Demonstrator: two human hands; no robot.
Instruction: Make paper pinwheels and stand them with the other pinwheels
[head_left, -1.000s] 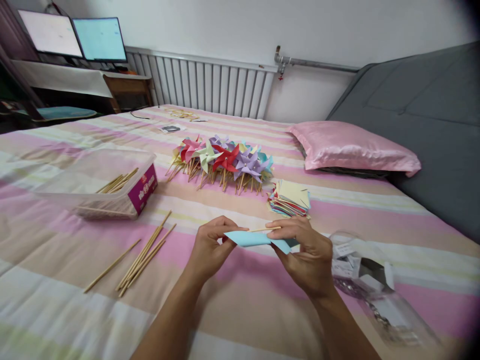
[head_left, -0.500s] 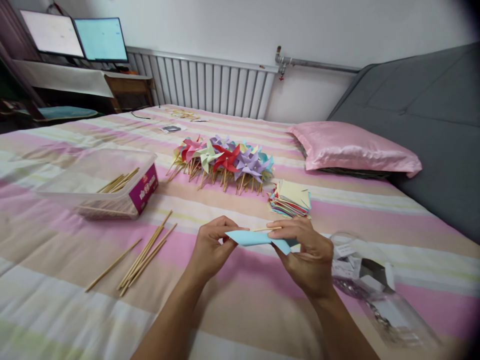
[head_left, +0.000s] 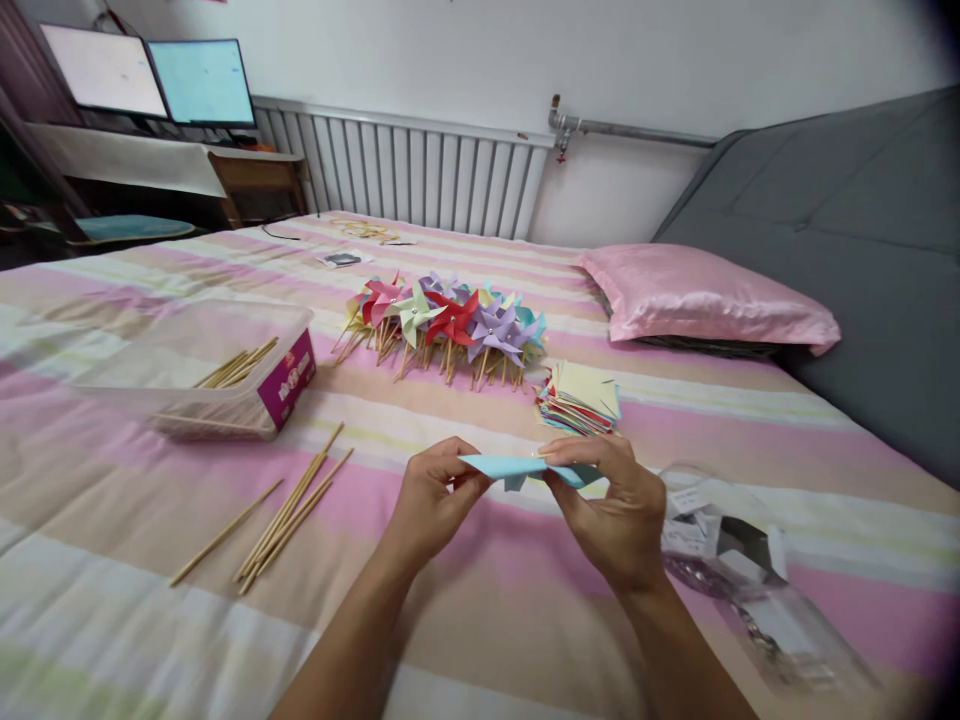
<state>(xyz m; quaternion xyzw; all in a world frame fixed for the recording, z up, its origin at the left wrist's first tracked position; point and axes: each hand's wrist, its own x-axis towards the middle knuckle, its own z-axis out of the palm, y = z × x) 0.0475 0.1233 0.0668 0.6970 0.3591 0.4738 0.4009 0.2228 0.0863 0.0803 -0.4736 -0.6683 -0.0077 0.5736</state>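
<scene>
A light-blue paper pinwheel (head_left: pixel 504 466) is held level between my hands above the bedspread. My left hand (head_left: pixel 439 495) pinches its left corner between thumb and fingers. On the other side, my right hand (head_left: pixel 611 505) is closed on the paper near its middle, fingers above and thumb below. A short bit of wooden stick shows along the right fingertips; its rest is hidden. Just beyond the hands lies a stack of cut paper squares (head_left: pixel 581 390), cream on top. Several finished pinwheels (head_left: pixel 452 318) in red, purple, green and pink lie in a cluster farther back.
Loose wooden sticks (head_left: pixel 292 515) lie on the left, in front of a clear plastic box (head_left: pixel 180 400) with more sticks. To the right is an open clear container (head_left: pixel 795 640) with small packets and metal bits. A pink pillow (head_left: pixel 705 295) rests by the grey headboard (head_left: pixel 847 200).
The blue paper has tilted flatter, its near flap now hanging closer to the middle. My left hand has shifted slightly right, and the right fingers have moved a little along the paper.
</scene>
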